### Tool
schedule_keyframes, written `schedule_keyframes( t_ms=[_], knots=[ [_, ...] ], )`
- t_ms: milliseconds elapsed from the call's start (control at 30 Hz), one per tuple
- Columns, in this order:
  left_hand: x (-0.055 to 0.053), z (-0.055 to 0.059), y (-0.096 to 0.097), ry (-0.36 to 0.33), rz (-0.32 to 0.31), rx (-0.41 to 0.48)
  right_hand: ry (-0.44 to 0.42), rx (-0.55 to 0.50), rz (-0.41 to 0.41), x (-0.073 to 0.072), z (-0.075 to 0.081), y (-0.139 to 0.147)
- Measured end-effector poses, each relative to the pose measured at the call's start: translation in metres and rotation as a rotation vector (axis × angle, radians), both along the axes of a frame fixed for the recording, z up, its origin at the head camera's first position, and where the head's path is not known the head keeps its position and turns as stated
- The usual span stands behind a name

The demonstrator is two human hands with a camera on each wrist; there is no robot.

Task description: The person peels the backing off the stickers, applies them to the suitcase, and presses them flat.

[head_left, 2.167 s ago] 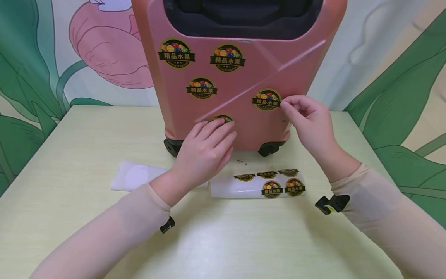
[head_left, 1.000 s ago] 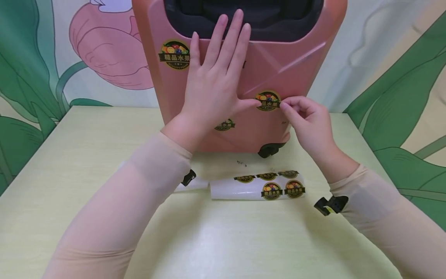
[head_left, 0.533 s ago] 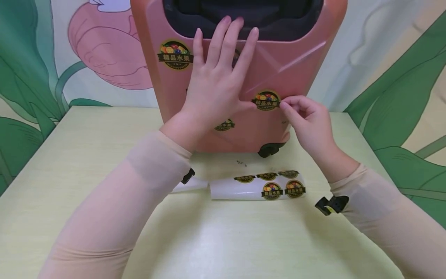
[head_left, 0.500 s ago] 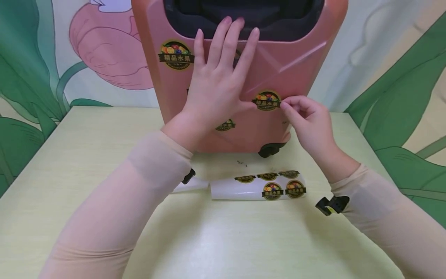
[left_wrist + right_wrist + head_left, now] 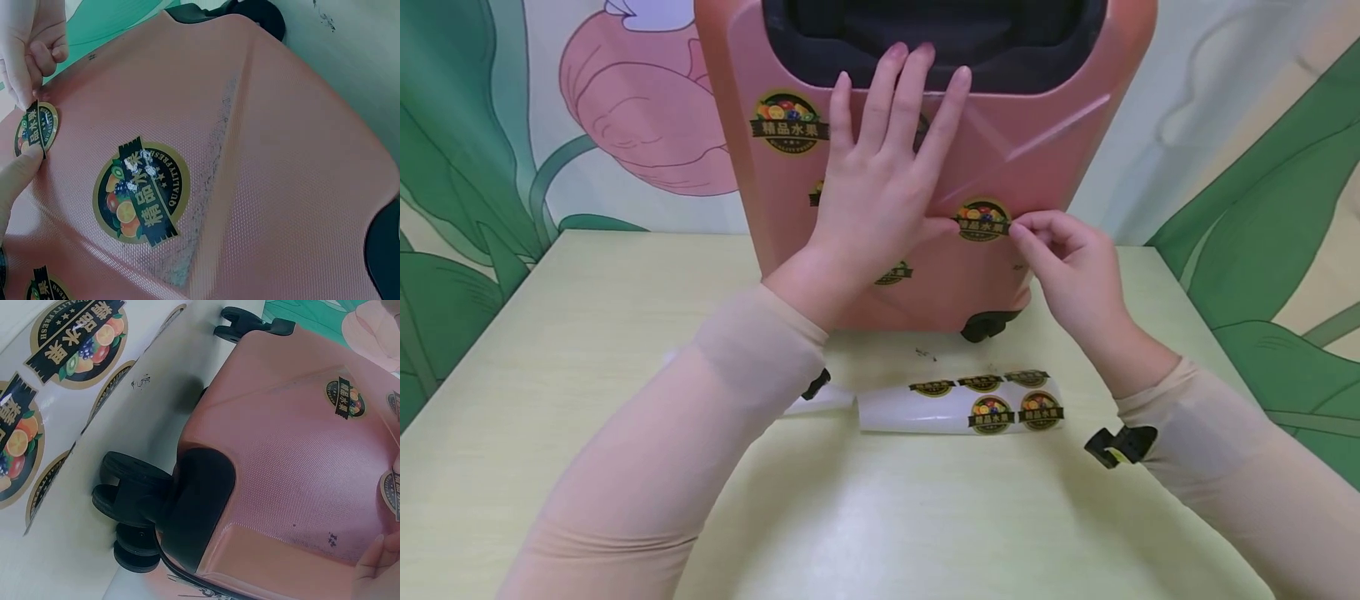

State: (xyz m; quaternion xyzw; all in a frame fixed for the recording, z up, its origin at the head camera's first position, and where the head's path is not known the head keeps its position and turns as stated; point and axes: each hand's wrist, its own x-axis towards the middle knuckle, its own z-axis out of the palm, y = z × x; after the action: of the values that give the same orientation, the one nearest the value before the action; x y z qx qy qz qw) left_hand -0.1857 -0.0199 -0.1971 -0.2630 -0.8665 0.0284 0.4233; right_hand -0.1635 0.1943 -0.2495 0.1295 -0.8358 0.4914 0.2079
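A pink suitcase stands upright on the table, with several round fruit stickers on its face. My right hand pinches the right edge of one sticker between thumb and forefinger. Lying spread over the upper middle of the suitcase is my left hand, its fingers straight and its thumb tip at that sticker's left edge. Most of another sticker is hidden behind these fingers. The left wrist view shows the thumb and the pinching hand on opposite edges of the sticker.
A sticker sheet with several stickers curls on the table before the suitcase; the left sleeve hides its left part. Another sticker sits at the suitcase's upper left. Black wheels support the case. A painted wall stands behind.
My left hand has moved up from the lower sticker to lie spread on the suitcase, thumb at the pinched sticker. My right hand keeps its pinch. The head view has shifted slightly.
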Motion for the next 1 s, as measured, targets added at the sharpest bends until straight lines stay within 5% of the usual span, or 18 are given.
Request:
schedule_keyframes(
  t_ms=[500,1000],
  knots=[
    [0.0016,0.0008,0.0014,-0.011,0.022,0.003,0.026,-0.001,-0.013,-0.0024,-0.0003,-0.0013],
    [0.0,0.0002,0.0008,-0.026,-0.026,0.042,0.026,0.005,-0.009,-0.0032,0.0,-0.0022]
  ],
)
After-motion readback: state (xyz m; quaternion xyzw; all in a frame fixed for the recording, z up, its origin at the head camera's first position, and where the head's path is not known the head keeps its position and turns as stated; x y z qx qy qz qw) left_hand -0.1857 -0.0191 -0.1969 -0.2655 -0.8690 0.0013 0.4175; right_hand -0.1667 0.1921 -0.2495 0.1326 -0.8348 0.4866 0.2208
